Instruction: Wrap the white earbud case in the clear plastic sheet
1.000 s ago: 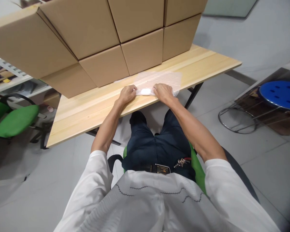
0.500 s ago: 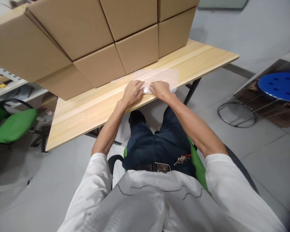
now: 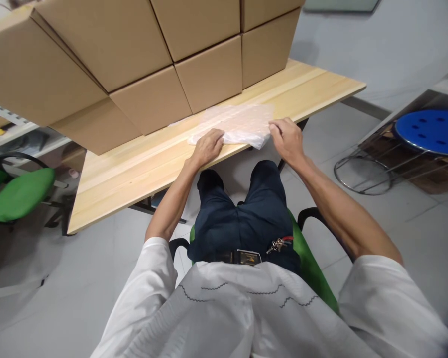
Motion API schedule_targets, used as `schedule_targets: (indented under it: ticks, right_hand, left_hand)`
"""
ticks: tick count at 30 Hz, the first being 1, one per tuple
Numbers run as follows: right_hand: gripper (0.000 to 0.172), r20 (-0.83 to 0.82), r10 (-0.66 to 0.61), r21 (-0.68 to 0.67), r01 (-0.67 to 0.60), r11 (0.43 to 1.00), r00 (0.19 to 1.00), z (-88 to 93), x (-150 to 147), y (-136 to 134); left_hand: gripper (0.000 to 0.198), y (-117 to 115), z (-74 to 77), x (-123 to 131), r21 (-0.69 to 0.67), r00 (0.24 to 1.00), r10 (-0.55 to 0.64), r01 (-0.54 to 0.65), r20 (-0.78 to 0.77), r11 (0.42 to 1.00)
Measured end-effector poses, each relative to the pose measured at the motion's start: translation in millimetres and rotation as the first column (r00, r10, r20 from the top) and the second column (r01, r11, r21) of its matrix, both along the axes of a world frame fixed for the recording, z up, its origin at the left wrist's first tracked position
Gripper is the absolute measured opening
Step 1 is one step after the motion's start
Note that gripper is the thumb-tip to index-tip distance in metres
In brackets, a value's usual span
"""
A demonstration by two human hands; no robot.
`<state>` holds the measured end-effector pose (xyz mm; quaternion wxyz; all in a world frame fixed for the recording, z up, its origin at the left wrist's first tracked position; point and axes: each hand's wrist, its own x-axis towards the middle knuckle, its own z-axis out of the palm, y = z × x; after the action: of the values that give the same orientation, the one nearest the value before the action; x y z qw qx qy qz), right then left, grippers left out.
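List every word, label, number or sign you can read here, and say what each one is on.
No readable text anywhere in this view.
Cardboard boxes: plain faces, no print or labels showing.
Plastic sheet: no print visible.
Belt buckle: too small to make out any marking.
Shelf at far left: the items on it are too blurred to read.

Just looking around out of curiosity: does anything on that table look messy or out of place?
Only slightly. The clear plastic bag lies wrinkled at the near edge of the wooden table, and one corner droops past the edge, between the left hand and the right hand. The stacked cartons look tidy.
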<state>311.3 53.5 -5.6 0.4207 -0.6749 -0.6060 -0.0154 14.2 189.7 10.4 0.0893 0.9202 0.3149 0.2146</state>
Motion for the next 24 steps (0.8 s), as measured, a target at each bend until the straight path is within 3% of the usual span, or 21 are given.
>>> schedule_targets:
  ticks: [5, 10, 18, 24]
  right_hand:
    - [0.045, -0.026, 0.103, -0.016, -0.104, 0.994, 0.994, -24.2, -5, -29]
    - [0.035, -0.078, 0.101, -0.05, -0.105, 0.993, 0.992, -37.0, -26, -28]
    - [0.014, -0.252, 0.016, 0.034, -0.008, 0.999, 0.968, -26.6, -42, -3]
    - [0.012, -0.578, -0.013, -0.014, 0.005, 1.0, 0.816, -18.1, -36, 11]
  left_hand:
    - [0.051, -2, 3.2, 1, -0.018, 1.0, 0.014, -0.014, -0.002, 1.0]
    - [0.05, -3, 4.6, 2, -0.012, 1.0, 0.016, -0.016, -0.016, 1.0]
    - [0.05, 0, -0.3, 0, 0.003, 1.0, -0.004, 0.004, -0.017, 1.0]
    - [0.053, 2, -1.6, -1, -0.008, 1.0, -0.019, 0.019, -0.007, 1.0]
